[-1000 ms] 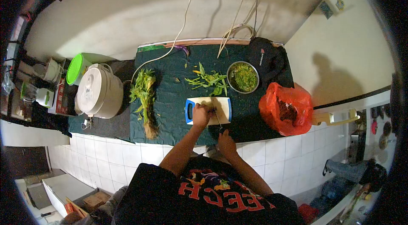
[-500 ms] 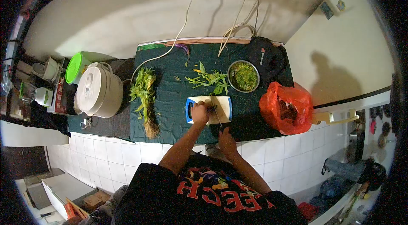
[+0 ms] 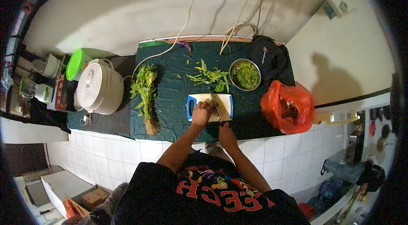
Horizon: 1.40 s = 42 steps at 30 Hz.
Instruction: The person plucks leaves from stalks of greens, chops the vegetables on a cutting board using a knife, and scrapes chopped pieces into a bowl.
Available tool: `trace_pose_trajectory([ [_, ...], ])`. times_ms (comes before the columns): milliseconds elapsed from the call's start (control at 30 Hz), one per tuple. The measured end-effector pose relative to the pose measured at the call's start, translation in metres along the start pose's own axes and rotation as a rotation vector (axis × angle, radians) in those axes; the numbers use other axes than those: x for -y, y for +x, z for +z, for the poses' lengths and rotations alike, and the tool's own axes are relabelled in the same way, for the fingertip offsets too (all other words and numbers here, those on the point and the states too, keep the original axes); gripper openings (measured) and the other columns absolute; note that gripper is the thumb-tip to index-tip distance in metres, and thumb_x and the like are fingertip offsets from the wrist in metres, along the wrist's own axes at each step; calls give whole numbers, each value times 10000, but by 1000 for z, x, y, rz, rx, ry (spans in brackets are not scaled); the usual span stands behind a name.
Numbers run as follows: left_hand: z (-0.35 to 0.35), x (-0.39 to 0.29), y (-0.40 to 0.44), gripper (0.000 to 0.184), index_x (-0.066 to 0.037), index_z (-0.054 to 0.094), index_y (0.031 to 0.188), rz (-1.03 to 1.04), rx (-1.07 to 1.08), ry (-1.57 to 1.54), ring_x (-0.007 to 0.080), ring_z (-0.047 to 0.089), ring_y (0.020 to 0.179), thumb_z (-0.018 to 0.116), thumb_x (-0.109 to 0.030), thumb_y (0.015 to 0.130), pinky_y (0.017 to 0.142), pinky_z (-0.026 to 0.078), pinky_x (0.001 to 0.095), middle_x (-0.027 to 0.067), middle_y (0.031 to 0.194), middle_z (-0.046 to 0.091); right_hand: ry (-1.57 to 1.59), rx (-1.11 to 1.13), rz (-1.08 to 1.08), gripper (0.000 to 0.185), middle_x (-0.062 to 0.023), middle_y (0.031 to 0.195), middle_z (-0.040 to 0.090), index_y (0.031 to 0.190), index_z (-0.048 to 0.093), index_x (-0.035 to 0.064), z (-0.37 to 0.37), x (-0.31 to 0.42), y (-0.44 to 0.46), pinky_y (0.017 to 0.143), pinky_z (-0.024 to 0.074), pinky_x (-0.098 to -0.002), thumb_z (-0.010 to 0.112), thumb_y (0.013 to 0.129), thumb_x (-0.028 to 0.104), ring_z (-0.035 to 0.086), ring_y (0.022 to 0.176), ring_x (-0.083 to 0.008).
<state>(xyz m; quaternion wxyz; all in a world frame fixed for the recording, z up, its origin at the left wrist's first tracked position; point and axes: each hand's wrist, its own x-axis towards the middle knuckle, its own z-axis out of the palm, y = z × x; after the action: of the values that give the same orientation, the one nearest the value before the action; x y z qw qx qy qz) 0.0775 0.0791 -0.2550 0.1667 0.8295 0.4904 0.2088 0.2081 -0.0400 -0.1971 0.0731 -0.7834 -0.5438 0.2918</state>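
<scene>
A white cutting board with blue ends lies near the front edge of the cloth. My left hand rests on it with the fingers curled and pressed down; a small dark green bit shows at the fingertips, too blurred to name. My right hand is wrapped round the dark handle of a knife, whose blade points away across the board, just right of my left fingers. Beyond the board lie loose green stems and leaves. A metal bowl of chopped greens stands behind the board to the right.
Left on the dark green cloth lies a rooted bunch of leafy greens. A white rice cooker stands further left. To the right are an open red plastic bag and a black bag. A purple eggplant and cables lie at the back.
The knife blade now reaches further towards the far edge of the board. My left hand has drawn slightly away from the blade, and the whole view has shifted a little.
</scene>
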Motion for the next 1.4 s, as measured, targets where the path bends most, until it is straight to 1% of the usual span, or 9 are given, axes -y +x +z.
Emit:
trace_pose_trajectory([
  [167, 5, 5, -6, 171, -113, 725, 924, 16, -38, 25, 298, 532, 1021, 647, -196, 796, 854, 442, 433, 48, 1024, 638, 38, -15, -114, 360, -292, 800, 658, 1077, 438, -44, -7, 5, 12, 660, 551, -531, 452, 999, 307, 670, 762, -450],
  [433, -4, -6, -2, 157, -153, 747, 895, -61, -81, 31, 293, 549, 989, 671, -229, 780, 819, 448, 430, 45, 966, 663, 28, 12, -52, 379, -296, 790, 655, 1097, 432, -75, 22, -7, 7, 653, 551, -527, 446, 1001, 291, 666, 747, -459],
  [600, -7, -4, 7, 166, -189, 768, 891, -225, 68, 100, 308, 573, 939, 684, -237, 756, 794, 460, 438, 56, 903, 675, 82, 45, -27, 397, -299, 806, 656, 1115, 419, -79, 2, 5, 10, 653, 552, -525, 435, 1003, 301, 664, 754, -461],
  [800, -6, 0, 9, 160, -221, 775, 882, -179, 33, 87, 320, 582, 938, 694, -251, 747, 785, 476, 447, 69, 883, 681, -24, 125, -9, 388, -294, 859, 661, 1114, 440, -57, 10, 3, 1, 711, 549, -535, 443, 999, 314, 668, 814, -456],
  [900, 1, 6, 11, 183, -225, 775, 908, -252, 100, 72, 330, 587, 931, 715, -263, 739, 783, 494, 461, 76, 907, 683, -84, -69, -145, 392, -286, 834, 664, 1117, 438, -52, -1, 9, 11, 697, 552, -531, 450, 997, 321, 670, 801, -455],
  [1000, 3, 10, 16, 207, -227, 773, 933, -372, 184, 24, 338, 593, 939, 733, -275, 736, 794, 509, 461, 87, 931, 681, 27, 54, -37, 389, -279, 833, 666, 1131, 434, -36, -3, 12, 13, 691, 554, -527, 452, 997, 329, 670, 798, -456],
  [1200, 19, 21, 11, 220, -154, 758, 907, -316, 76, -30, 349, 605, 935, 747, -291, 736, 801, 516, 452, 118, 928, 674, 1, 74, 141, 374, -278, 844, 663, 1118, 439, -31, 10, 14, 7, 715, 549, -532, 459, 994, 322, 670, 827, -449],
  [1267, 20, 22, 7, 229, -138, 751, 908, -313, 71, -36, 351, 607, 936, 748, -288, 735, 802, 515, 455, 123, 936, 671, 87, -76, -109, 385, -273, 796, 662, 1105, 441, -42, 11, 8, 19, 677, 554, -530, 464, 992, 325, 673, 779, -446],
  [1400, -3, 8, 9, 226, -122, 739, 932, -406, 107, -105, 351, 609, 951, 735, -253, 747, 804, 514, 458, 131, 963, 663, 95, 16, -46, 385, -269, 801, 664, 1102, 446, -37, 0, 17, 20, 646, 560, -519, 458, 995, 332, 674, 745, -441],
])
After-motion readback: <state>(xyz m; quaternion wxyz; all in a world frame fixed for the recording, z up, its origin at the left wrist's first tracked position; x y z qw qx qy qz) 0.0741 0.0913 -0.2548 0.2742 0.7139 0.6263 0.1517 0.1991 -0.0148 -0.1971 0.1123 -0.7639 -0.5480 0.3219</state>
